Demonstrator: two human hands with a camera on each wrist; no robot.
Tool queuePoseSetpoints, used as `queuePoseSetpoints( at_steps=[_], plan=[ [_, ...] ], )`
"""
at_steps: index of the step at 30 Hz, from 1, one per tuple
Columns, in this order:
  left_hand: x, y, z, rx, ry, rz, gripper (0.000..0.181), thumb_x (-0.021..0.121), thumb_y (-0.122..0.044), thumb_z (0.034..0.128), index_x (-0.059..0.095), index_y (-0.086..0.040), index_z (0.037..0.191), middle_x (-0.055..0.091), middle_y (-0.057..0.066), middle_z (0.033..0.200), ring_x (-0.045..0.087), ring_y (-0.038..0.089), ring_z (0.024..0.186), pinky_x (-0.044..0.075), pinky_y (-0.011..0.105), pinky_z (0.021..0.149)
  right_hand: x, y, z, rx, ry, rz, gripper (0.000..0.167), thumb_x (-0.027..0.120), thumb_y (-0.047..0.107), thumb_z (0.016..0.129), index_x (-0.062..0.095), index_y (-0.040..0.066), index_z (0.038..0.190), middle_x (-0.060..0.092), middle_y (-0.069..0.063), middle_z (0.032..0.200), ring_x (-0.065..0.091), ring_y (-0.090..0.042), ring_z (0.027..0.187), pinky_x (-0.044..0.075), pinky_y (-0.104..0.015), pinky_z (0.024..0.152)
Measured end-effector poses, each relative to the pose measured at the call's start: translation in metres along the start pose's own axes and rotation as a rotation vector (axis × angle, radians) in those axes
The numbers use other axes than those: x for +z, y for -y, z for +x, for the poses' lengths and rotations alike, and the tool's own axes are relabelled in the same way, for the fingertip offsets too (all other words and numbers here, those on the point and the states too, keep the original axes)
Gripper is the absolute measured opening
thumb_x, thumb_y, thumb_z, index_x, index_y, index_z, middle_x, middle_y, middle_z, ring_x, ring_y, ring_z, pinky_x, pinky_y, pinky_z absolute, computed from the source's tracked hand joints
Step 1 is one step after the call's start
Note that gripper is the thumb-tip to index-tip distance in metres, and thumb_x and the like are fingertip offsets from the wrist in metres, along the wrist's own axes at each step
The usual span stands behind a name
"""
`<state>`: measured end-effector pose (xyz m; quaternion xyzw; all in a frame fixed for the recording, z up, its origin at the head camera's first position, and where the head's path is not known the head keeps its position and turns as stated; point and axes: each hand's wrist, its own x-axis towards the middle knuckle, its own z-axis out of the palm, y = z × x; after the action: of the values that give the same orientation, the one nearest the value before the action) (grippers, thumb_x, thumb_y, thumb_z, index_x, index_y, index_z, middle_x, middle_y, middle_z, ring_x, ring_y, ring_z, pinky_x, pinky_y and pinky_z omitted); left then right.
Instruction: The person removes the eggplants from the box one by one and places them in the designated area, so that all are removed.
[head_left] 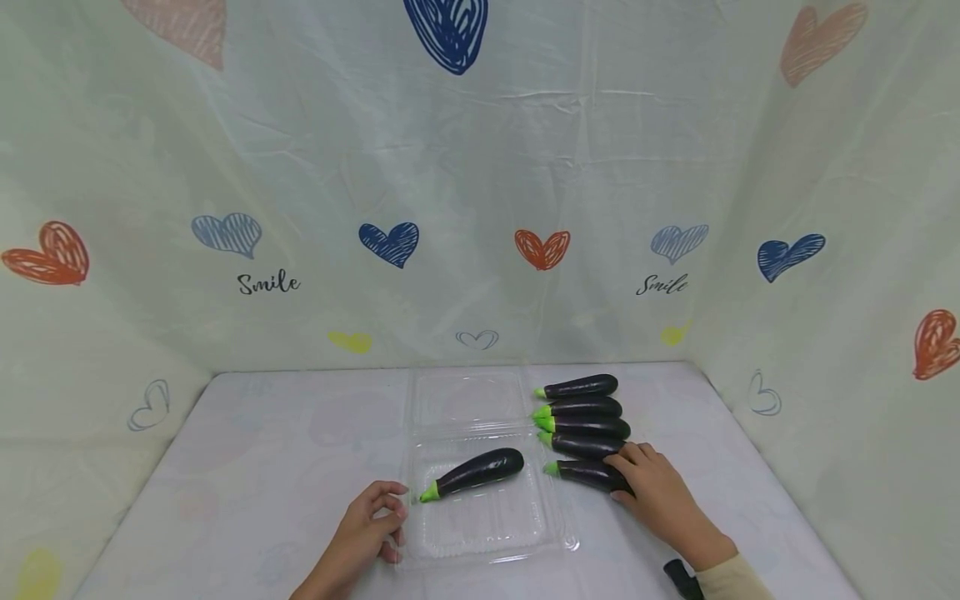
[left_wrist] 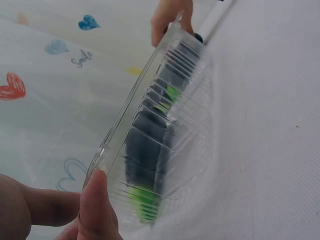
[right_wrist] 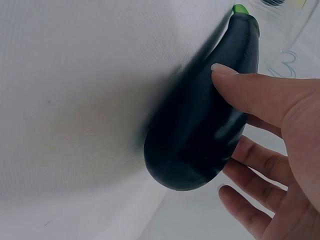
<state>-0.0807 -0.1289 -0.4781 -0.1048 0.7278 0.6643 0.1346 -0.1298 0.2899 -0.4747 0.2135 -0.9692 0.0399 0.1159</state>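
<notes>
A clear plastic clamshell box [head_left: 498, 533] lies unfolded, with one eggplant [head_left: 483, 469] slanting across its base, green stem toward the lower left. My left hand [head_left: 371, 529] is at the box's left side; in the left wrist view its thumb [left_wrist: 97, 202] and a finger pinch the rim. To the right of the box, my right hand [head_left: 663, 496] grips the thick end of the nearest eggplant [right_wrist: 200, 125]. Its thumb presses one side and the other fingers lie along the far side. That eggplant appears to rest on the table, stem toward the box.
Several more eggplants [head_left: 585, 407] lie in a column to the right of the box, stems pointing left. The box's lid [head_left: 468, 396] lies flat behind the base. A white cloth covers the table [head_left: 300, 450], and a curtain with printed hearts [head_left: 465, 167] surrounds it.
</notes>
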Motion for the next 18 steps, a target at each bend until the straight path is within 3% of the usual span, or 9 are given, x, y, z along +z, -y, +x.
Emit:
queuePoseSetpoints(
  at_steps=[18],
  plan=[
    [0.001,-0.0006,0.0004,-0.012,-0.005,0.003,0.036,0.06,0.003,0.0979,0.05,0.008,0.132,0.058,0.008,0.098,0.059,0.019,0.07,0.054,0.028,0.052,0.0032,0.0009,0.0015,-0.023,-0.025,-0.018,0.049,0.097,0.011,0.071,0.071,0.007,0.112,0.067,-0.009,0.113,0.064,-0.033,0.11,0.057,-0.05,0.092]
  ],
)
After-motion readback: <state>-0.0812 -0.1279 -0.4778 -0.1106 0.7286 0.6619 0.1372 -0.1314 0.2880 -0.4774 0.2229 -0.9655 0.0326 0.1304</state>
